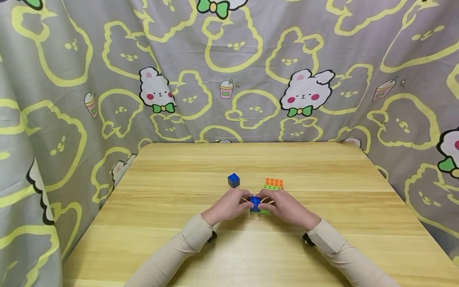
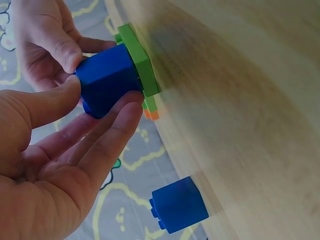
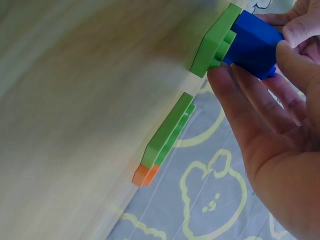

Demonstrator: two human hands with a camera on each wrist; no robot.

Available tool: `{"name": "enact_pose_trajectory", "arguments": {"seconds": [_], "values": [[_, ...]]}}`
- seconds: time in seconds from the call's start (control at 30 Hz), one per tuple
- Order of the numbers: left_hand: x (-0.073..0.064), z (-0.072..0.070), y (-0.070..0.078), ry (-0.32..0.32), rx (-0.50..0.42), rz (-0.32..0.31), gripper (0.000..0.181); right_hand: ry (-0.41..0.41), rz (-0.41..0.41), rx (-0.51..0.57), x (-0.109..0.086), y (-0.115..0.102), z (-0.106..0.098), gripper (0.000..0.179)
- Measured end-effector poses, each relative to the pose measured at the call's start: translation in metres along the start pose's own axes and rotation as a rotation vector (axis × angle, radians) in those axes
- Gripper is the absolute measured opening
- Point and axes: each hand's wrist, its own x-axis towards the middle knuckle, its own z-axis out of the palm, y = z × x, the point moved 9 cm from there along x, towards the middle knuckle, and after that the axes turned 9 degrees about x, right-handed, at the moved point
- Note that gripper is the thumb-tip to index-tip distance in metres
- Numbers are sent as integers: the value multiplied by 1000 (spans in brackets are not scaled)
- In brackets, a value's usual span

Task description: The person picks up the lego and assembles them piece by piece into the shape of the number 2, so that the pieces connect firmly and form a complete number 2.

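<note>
A blue building brick (image 1: 255,204) sits on one end of a flat green brick (image 3: 216,42), whose bare studs show beside it in the right wrist view. From the left side my left hand (image 1: 229,205) holds the blue brick, thumb at its studded top edge and fingers along its side. My right hand (image 1: 288,207) holds the same brick from the right, its thumb tip meeting the left thumb. One right fingertip reaches down to the green brick. The far side of the blue brick is partly hidden by fingers.
A second blue brick (image 1: 234,180) stands on the wooden table (image 1: 172,167), beyond the left hand. Behind the right hand lie another flat green brick (image 3: 167,131) and a flat orange brick (image 1: 274,182), side by side. A patterned curtain (image 1: 247,52) hangs behind the table.
</note>
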Motion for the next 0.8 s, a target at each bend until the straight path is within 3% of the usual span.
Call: {"name": "enact_pose_trajectory", "arguments": {"seconds": [0.8], "values": [[-1, 0, -1, -9, -12, -1, 24, 3, 10, 3, 0, -2, 0, 21]]}}
